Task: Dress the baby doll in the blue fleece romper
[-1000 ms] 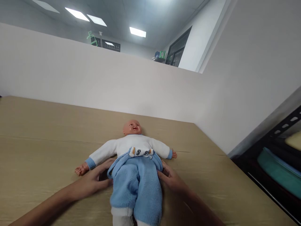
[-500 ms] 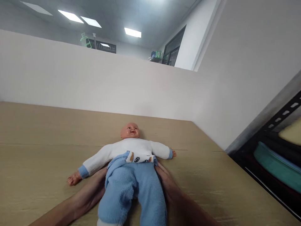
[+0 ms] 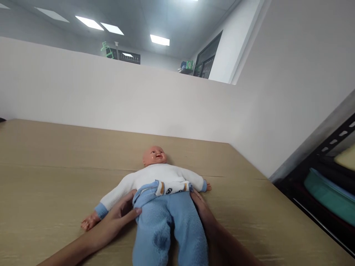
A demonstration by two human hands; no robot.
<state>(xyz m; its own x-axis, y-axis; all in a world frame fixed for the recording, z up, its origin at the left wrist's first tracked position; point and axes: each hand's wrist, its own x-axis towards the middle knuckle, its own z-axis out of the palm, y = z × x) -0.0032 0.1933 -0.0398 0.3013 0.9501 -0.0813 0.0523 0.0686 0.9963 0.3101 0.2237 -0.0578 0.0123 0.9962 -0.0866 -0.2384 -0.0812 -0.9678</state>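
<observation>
A baby doll point(image 3: 155, 157) lies on its back on the wooden table point(image 3: 55, 170), head away from me. It wears a white top point(image 3: 163, 175) and fluffy light-blue trousers point(image 3: 169, 229). My left hand point(image 3: 119, 216) pinches the trousers' waistband at the doll's left-side hip, thumb on top of the fabric. My right hand point(image 3: 201, 210) lies along the other hip, fingers tucked against the waistband under the top's hem. Both forearms reach in from the bottom edge.
A white partition point(image 3: 111, 99) rises behind the table, and a white wall point(image 3: 291, 92) closes the right side. A black metal shelf point(image 3: 327, 159) at the far right holds a teal item point(image 3: 330, 192) and a yellow one point(image 3: 346, 159).
The doll has shifted slightly right. My left hand has come up onto the waistband with its thumb over the fabric. The right hand stays at the hip.
</observation>
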